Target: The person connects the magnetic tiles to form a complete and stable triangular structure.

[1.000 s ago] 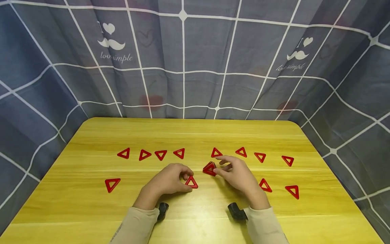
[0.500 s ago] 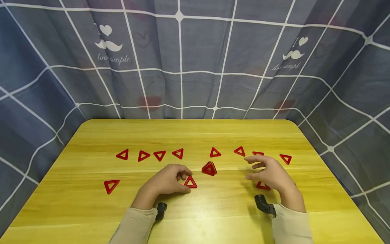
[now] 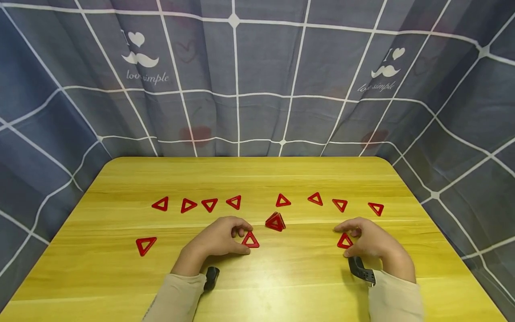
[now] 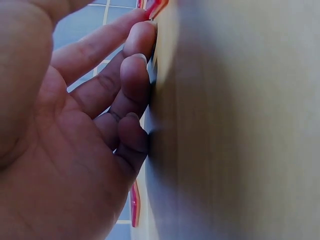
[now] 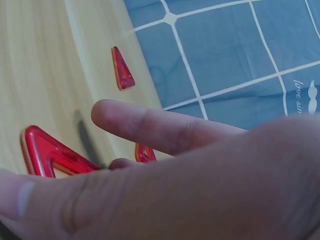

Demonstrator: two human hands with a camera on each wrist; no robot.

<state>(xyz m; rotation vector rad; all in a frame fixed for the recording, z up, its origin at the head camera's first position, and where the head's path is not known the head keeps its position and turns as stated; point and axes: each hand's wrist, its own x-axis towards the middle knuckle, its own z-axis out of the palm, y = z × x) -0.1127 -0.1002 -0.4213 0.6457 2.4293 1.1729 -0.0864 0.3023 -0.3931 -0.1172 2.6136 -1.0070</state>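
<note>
My left hand [image 3: 221, 237] holds a red triangle tile [image 3: 251, 240] with an open centre between thumb and index finger, low at the table. In the left wrist view the index fingertip meets the red tile [image 4: 156, 6] at the top edge, while the other fingertips rest on the wood. My right hand [image 3: 372, 241] reaches around another red triangle tile [image 3: 344, 240], thumb and index finger spread on either side of it. The right wrist view shows that tile [image 5: 42, 152] partly behind the thumb, the index finger raised off the table. Between the hands lies a small stack of red triangles [image 3: 275, 222].
Several more red triangle tiles [image 3: 209, 205] form a loose row across the yellow wooden table [image 3: 257, 286]. One tile [image 3: 145, 245] lies alone at the left. A blue-grey checked curtain [image 3: 257, 80] hangs behind and on both sides.
My right hand has let go of the stack, moved right and lowered around a tile there, covering the far-right front tile. The left hand stays on its tile.
</note>
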